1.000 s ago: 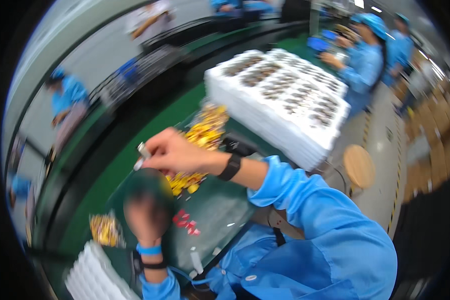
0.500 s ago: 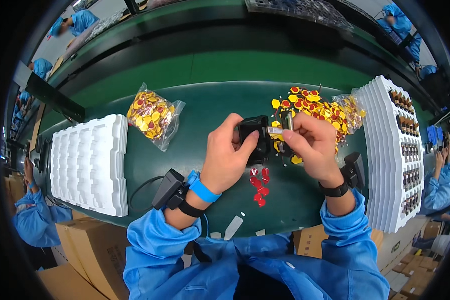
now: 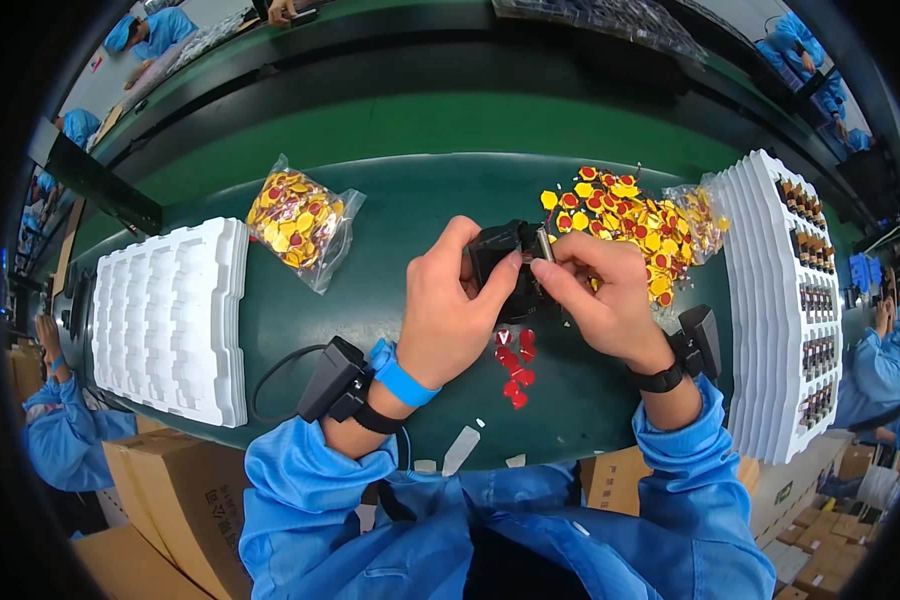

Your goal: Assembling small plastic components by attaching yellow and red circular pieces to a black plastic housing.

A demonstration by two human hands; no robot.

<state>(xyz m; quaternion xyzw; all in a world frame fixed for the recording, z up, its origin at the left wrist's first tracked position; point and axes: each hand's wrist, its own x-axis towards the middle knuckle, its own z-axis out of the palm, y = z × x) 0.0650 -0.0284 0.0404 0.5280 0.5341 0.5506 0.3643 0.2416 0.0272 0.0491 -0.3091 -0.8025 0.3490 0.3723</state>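
Note:
My left hand (image 3: 444,310) is closed around a black plastic housing (image 3: 492,250), its thumb resting on the front. From the right, my right hand (image 3: 610,295) pinches a small dark part with a silvery edge (image 3: 544,243) against the housing's right side. Fingertips hide how the two meet. Just below the hands lie several small red pieces (image 3: 515,370) on the green table. Behind my right hand spreads a loose pile of yellow hexagonal pieces with red discs (image 3: 625,215).
A clear bag of similar yellow pieces (image 3: 295,220) lies at the back left. White moulded trays (image 3: 165,320) stand on the left. Another tray stack (image 3: 760,310) on the right holds small dark parts. White scraps (image 3: 460,450) lie along the front edge; a cable (image 3: 270,375) runs left.
My right hand has moved left, bringing the silvery-edged part from beside the housing up against it. The gap between them has closed. My left hand keeps its hold.

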